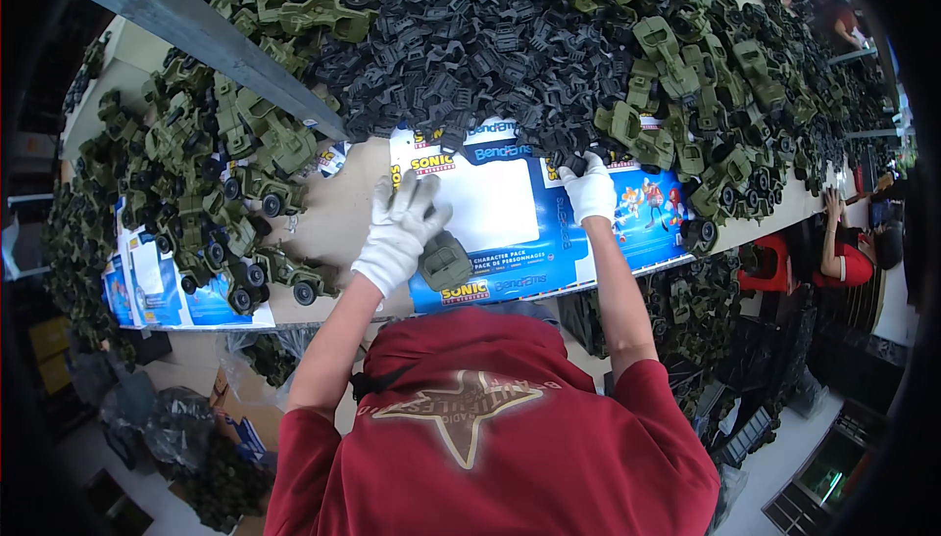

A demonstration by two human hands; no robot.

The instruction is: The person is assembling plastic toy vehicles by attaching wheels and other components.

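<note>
My left hand (400, 227), in a white glove, is over the blue and white printed card sheet (490, 208) with its fingers stretched apart. A green plastic vehicle body part (447, 262) lies beside its thumb and wrist, on the sheet. My right hand (591, 191), also gloved, is at the near edge of a heap of black plastic parts (470, 56). Its fingers are closed on a black plastic part (564, 156) there, mostly hidden among the others.
Green toy vehicles (265, 144) with black wheels are piled at the left, and more green vehicles (676, 66) at the right. A grey metal post (216, 36) slants across the far left of the table. A co-worker in red (848, 262) is at the right.
</note>
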